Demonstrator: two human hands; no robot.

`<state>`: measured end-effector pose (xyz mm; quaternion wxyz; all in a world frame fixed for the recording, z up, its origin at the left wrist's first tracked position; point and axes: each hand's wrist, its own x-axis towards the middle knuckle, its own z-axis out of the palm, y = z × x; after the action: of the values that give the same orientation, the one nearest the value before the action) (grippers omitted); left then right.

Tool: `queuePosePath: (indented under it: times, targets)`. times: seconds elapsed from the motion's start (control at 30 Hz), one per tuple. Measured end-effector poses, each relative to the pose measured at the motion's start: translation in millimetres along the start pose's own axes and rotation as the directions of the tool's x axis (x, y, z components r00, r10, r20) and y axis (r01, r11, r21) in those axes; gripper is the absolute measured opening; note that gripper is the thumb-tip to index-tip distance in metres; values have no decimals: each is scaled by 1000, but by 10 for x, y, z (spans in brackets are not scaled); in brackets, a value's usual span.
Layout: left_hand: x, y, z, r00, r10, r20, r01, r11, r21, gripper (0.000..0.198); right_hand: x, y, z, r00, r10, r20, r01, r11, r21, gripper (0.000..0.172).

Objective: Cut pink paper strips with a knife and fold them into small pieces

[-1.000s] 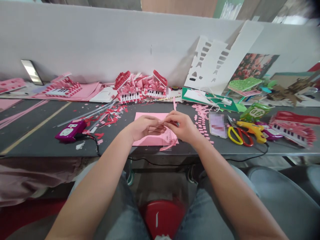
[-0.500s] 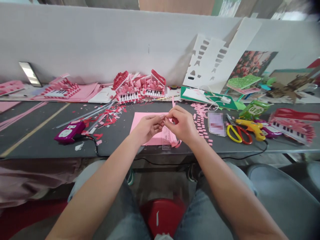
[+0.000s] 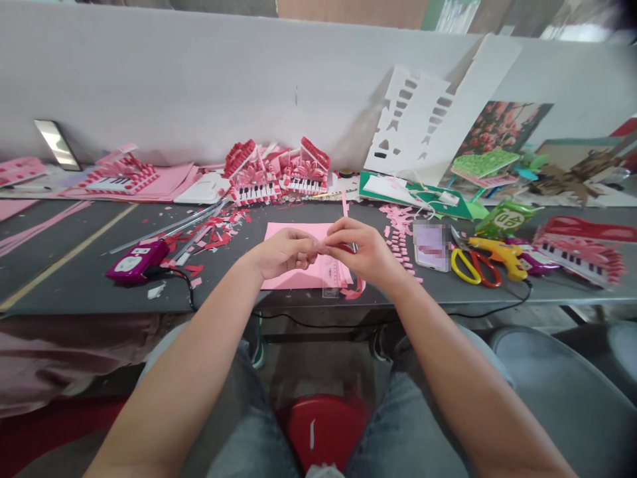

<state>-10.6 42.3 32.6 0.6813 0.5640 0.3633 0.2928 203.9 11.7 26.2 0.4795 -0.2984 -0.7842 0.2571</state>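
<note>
My left hand and my right hand meet fingertip to fingertip over a pink paper sheet. Both are closed in a pinch; whatever lies between the fingertips is too small to make out. Under my right hand a clear ruler rests on the sheet, beside a curled pink strip. Another narrow pink strip shows just beyond that hand. To its right, small pink paper rolls lie in rows, partly hidden by my wrist.
Right of the rolls are a phone, scissors, a yellow glue gun and a green packet. Pink paper pianos stand at the back. Left are red scraps and a purple box with a cord.
My hands have shifted slightly left and down. The right fingers now stretch straighter toward the left fingertips, and the two hands still meet.
</note>
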Motion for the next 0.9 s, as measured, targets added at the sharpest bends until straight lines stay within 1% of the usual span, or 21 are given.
queuePosePath:
  times: [0.1, 0.17, 0.27, 0.37, 0.43, 0.53, 0.63, 0.73, 0.8, 0.9]
  targets:
    - [-28, 39, -35, 999, -5, 48, 2, 997, 74, 20, 9, -48, -28, 997, 34, 65, -36, 999, 36, 33]
    - [-41, 57, -57, 993, -31, 114, 18, 994, 109, 23, 13, -82, -49, 990, 52, 133, -62, 996, 71, 32]
    - [-48, 68, -88, 971, -83, 223, 50, 987, 151, 27, 12, -124, -64, 971, 56, 231, -86, 989, 119, 26]
    - [-49, 63, -84, 960, -101, 260, 61, 986, 155, 28, 8, -142, -59, 960, 70, 273, -114, 982, 151, 24]
    - [-49, 53, -50, 971, -81, 225, 57, 992, 110, 28, 7, -134, -55, 967, 95, 236, -134, 979, 153, 27]
    - [-39, 21, 24, 992, -44, 119, 45, 999, -7, 27, 6, -91, -46, 986, 121, 119, -135, 984, 118, 30]
    - [-1, -34, 76, 999, -33, 29, 35, 994, -101, 29, 2, -28, -11, 994, 110, 3, -110, 993, 37, 21]
    - [48, -85, 89, 999, -27, -27, 22, 986, -164, 28, -3, 25, 37, 993, 62, -98, -66, 997, -41, 15]
    - [66, -99, 85, 999, -18, -43, 10, 984, -179, 28, -6, 44, 55, 991, 26, -131, -35, 998, -61, 15]
    - [59, -91, 65, 999, 12, -45, -18, 991, -131, 30, -9, 44, 41, 995, 21, -100, -27, 998, -60, 15]
